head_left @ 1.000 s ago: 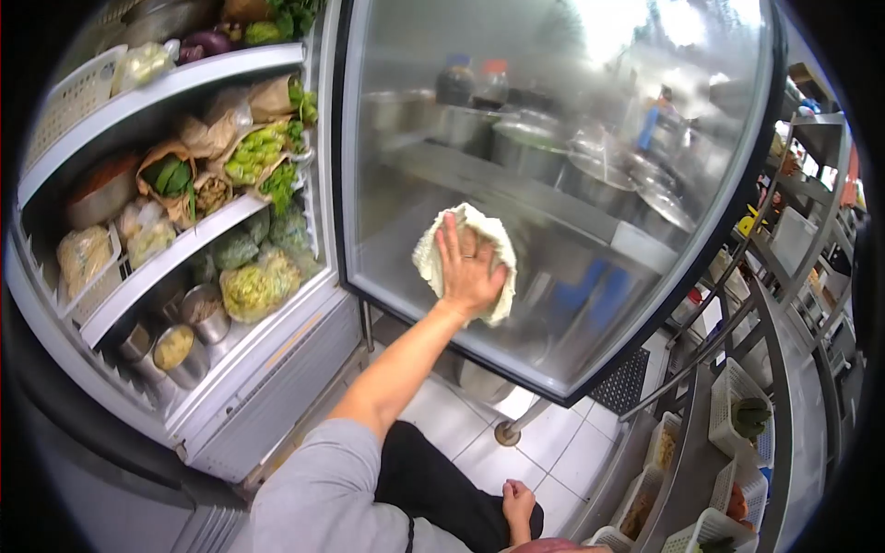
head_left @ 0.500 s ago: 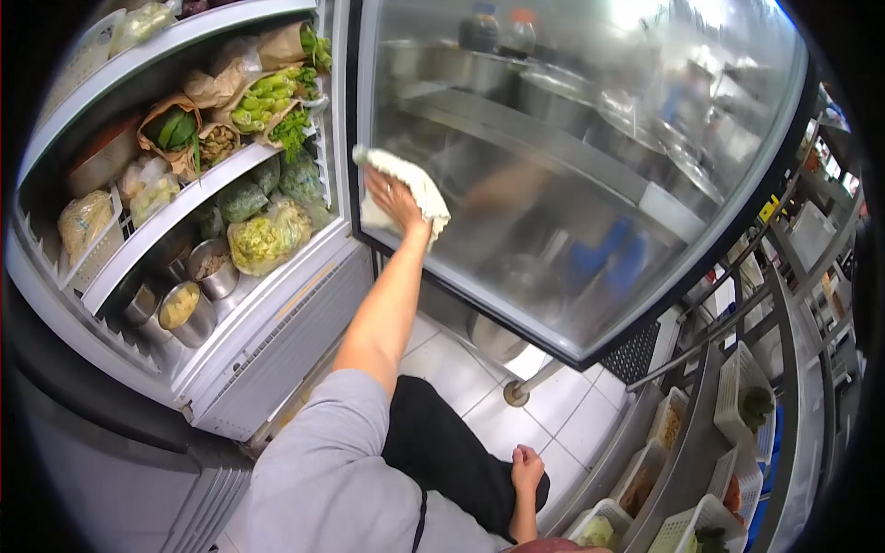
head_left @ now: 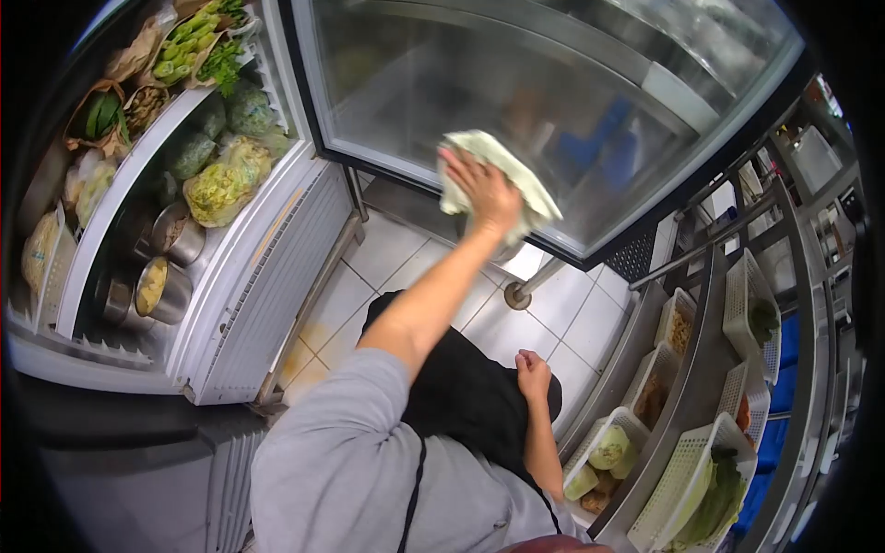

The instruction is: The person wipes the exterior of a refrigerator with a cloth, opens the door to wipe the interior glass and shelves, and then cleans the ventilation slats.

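Observation:
My left hand [head_left: 487,192] presses a pale cream cloth [head_left: 530,189] against the lower part of a glass door [head_left: 396,101]. The cloth spreads out beneath the palm and fingers, close to the door's dark bottom frame. Lower down, my right hand [head_left: 533,375] hangs beside my black apron [head_left: 461,387], its fingers curled in a loose fist with nothing visible in them. The door stands swung out from an upright fridge [head_left: 267,267], whose shelves hold greens in paper bags [head_left: 189,46], bagged chopped vegetables [head_left: 226,182] and metal pots [head_left: 164,290].
To the right, a metal rack [head_left: 687,387] carries white baskets [head_left: 682,488] of vegetables and other food. A metal leg [head_left: 518,295] stands on the white tile floor [head_left: 378,249] below the door. Shelving and pots show through or reflect in the glass.
My left hand and the cloth have moved right along the glass, away from the hinge side toward the lower middle. The view has tipped downward. My right hand stays low and curled.

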`<control>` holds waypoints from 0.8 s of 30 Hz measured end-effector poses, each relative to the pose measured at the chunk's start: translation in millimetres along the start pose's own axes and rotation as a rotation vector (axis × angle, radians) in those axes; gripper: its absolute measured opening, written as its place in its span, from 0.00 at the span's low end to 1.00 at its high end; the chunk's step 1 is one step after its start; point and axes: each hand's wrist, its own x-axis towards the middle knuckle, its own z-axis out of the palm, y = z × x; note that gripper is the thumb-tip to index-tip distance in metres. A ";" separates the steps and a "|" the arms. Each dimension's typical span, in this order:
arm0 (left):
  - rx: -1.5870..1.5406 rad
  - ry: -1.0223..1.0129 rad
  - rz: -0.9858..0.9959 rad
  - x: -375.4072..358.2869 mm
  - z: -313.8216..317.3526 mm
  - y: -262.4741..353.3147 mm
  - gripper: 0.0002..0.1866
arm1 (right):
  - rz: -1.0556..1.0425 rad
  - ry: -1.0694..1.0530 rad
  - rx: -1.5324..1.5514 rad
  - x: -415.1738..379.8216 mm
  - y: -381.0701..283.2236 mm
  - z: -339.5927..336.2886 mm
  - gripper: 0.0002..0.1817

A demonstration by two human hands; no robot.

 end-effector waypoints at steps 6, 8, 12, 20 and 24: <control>0.177 0.283 -0.410 123.5 -24.7 -167.9 0.36 | 0.054 0.075 0.034 -13.5 6.8 -15.6 0.18; 0.074 0.344 -0.656 139.3 -38.4 -145.1 0.43 | 0.054 0.105 0.056 -17.8 7.8 -17.6 0.17; 0.085 0.303 -0.521 75.9 9.3 -87.1 0.40 | 0.051 0.117 0.115 -16.1 4.0 -16.0 0.16; -0.031 -0.116 0.522 -63.3 53.0 80.0 0.26 | 0.033 0.039 0.004 -2.3 -7.9 -3.7 0.17; 0.091 -0.125 0.487 -24.4 23.4 8.8 0.50 | 0.072 0.039 0.059 -0.7 9.0 -0.5 0.17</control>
